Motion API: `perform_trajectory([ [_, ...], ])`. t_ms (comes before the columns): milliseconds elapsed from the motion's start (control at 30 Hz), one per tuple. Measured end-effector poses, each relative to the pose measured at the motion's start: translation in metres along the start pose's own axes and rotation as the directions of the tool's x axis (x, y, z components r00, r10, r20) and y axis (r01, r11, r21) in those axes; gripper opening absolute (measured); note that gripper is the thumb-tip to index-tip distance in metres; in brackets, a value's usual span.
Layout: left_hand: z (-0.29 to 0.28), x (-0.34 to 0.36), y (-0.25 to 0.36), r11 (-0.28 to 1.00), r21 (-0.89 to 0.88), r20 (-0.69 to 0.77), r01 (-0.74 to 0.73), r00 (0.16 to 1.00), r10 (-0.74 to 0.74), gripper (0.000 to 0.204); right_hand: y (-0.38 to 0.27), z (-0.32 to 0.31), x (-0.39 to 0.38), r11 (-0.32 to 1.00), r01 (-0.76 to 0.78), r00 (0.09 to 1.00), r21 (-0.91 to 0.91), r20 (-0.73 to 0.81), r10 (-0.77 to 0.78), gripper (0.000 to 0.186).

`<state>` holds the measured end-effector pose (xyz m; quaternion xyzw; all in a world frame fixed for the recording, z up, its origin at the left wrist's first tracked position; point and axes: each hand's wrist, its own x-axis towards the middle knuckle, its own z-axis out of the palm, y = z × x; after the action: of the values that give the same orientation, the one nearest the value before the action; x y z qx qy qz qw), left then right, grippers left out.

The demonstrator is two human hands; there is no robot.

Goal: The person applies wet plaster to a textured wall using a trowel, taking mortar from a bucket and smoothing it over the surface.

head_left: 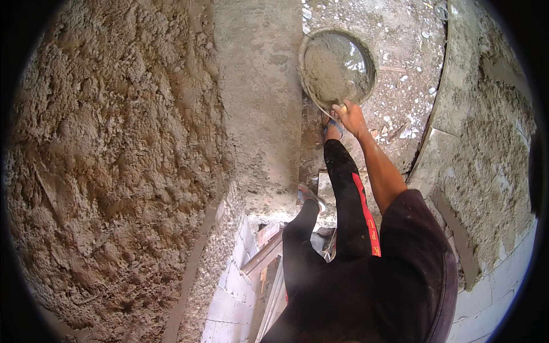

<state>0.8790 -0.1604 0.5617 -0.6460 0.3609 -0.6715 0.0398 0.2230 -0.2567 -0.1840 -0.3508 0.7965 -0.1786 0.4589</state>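
A round bucket [372, 86] stands ahead of me on the rough floor, with grey wet mortar [326, 71] heaped on its left and watery liquid on its right. My right hand [352, 118] is at the bucket's near rim, its fingers closed around a short pale handle [343, 107] that looks like a trowel's. Whatever blade it has is hard to make out against the mortar. The bucket's thin bail [318, 103] hangs over the near left rim, close to my fingers. My left hand is out of view.
Rough, freshly coated mortar covers the wall [126, 126] at left, beside a smoother grey strip [260, 86]. Another partly coated wall [486, 143] rises at right. White chips [409, 123] litter the floor. Boards [263, 254] lie near my feet, between pale block walls.
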Motion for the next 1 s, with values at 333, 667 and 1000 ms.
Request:
perform_trajectory([
  [333, 0.038, 0.004, -0.115, 0.945, 0.227, -0.094, 0.237, 0.971, -0.221, 0.073, -0.120, -0.078, -0.158, 0.835, 0.067, 0.997, 0.546, -0.076, -0.030, 0.018],
  [667, -0.021, 0.046, -0.149, 0.842, -0.505, -0.198, 0.189, 0.924, -0.326, 0.076, -0.349, -0.179, -0.391, 0.508, 0.647, 0.572, 0.568, -0.803, 0.168, 0.015],
  [1000, -0.014, 0.049, -0.155, 0.821, -0.534, -0.186, 0.201, 0.920, -0.346, 0.074, -0.503, 0.050, -0.498, 0.811, 0.549, 0.826, 0.202, -0.282, -0.488, 0.030],
])
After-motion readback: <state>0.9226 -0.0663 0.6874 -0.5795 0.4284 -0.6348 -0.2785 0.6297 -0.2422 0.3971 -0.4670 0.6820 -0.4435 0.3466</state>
